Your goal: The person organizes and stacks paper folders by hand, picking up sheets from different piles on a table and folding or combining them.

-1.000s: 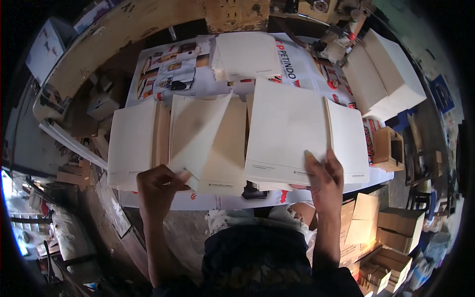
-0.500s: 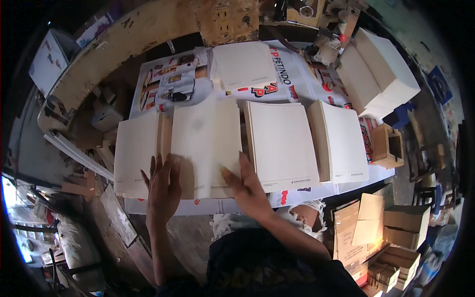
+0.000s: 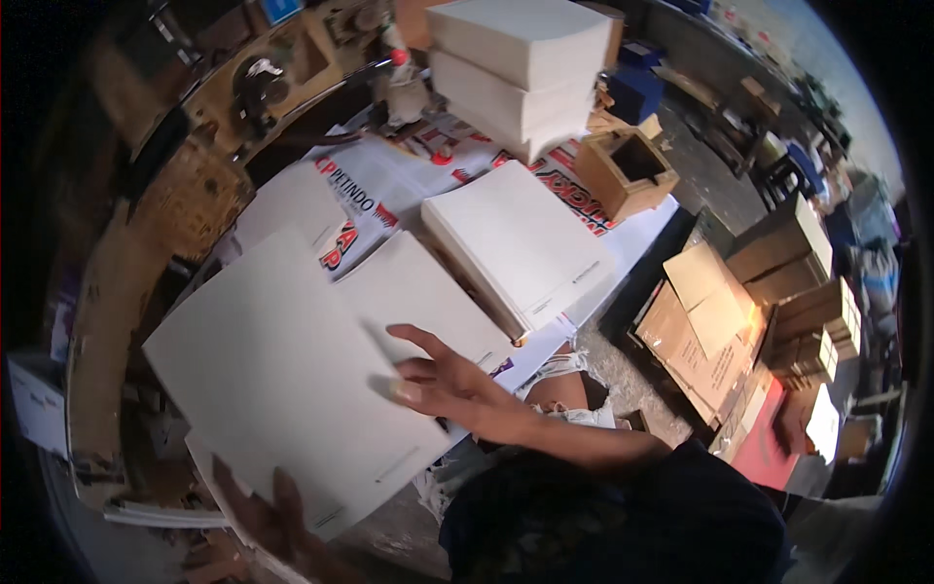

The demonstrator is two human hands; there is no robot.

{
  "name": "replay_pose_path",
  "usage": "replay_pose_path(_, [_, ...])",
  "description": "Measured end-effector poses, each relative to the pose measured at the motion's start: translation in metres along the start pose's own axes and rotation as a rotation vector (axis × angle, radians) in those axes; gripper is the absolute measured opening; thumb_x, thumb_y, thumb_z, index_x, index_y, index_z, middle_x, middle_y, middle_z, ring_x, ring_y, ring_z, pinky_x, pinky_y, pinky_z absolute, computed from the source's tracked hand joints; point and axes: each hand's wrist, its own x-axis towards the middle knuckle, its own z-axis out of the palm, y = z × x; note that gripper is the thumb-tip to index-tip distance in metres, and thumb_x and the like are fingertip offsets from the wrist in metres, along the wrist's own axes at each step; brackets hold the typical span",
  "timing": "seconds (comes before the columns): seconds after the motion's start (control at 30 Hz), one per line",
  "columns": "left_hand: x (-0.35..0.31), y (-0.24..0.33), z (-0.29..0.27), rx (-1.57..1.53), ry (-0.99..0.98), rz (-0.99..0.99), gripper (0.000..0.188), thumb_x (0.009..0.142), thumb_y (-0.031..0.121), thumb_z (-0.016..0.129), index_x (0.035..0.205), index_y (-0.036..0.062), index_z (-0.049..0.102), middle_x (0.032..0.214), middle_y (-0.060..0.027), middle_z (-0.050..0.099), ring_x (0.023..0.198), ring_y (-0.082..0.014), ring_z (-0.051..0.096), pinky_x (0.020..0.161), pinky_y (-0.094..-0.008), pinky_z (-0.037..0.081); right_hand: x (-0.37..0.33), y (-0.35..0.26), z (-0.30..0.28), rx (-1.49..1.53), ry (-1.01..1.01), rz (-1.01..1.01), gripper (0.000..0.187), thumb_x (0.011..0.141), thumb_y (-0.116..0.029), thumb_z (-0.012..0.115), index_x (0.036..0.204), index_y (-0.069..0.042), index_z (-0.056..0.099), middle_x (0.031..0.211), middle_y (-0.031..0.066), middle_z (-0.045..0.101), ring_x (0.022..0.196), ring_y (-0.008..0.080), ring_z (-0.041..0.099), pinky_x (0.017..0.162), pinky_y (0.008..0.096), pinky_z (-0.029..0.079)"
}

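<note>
A large white sheet, blank but for small print near its near edge, looks raised above the stacks on the table. Over its near left corner is my left hand, blurred, with spread fingers. At the sheet's right edge my right hand is open. Its index finger stretches out above the paper and its thumb is close to the edge; whether it touches cannot be made out. Another paper stack lies just right of the sheet, partly covered. Farther right is a thick paper stack.
Two tall white paper blocks stand at the back. Beside them is a wooden box with an open top. More paper lies behind the sheet on the printed table cover. Flattened cardboard and boxes are on the right.
The view has turned right, so everything appears swung to the left. The sheet is now nearer and bigger in view. My right hand's fingers have spread at its right edge.
</note>
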Motion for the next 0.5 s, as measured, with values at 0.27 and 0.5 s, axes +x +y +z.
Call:
replay_pose_path(0.27, [0.021, 0.010, 0.166, -0.492, -0.228, 0.202, 0.044, 0.092, 0.021, 0.054, 0.127, -0.0052, 0.050, 0.116, -0.0184, 0.059, 0.105, -0.0236, 0.058, 0.090, -0.0361, 0.046, -0.073, -0.066, -0.071, -0.465, 0.623, -0.162, 0.037, 0.091, -0.020, 0.065, 0.122, -0.003, 0.059, 0.100, 0.0013, 0.065, 0.088, 0.0072, 0.057, 0.075, 0.0243, 0.046])
replay_pose_path(0.5, [0.011, 0.053, 0.293, 0.413, -0.471, 0.736, 0.065, 0.079, 0.041, 0.072, 0.121, -0.0037, 0.052, 0.128, -0.0276, 0.052, 0.127, -0.0321, 0.045, 0.112, -0.0535, 0.023, -0.130, -0.140, -0.150, -0.584, 1.062, -0.678, 0.035, 0.088, -0.019, 0.067, 0.117, -0.001, 0.060, 0.101, 0.0051, 0.066, 0.090, 0.0110, 0.060, 0.079, 0.0262, 0.047])
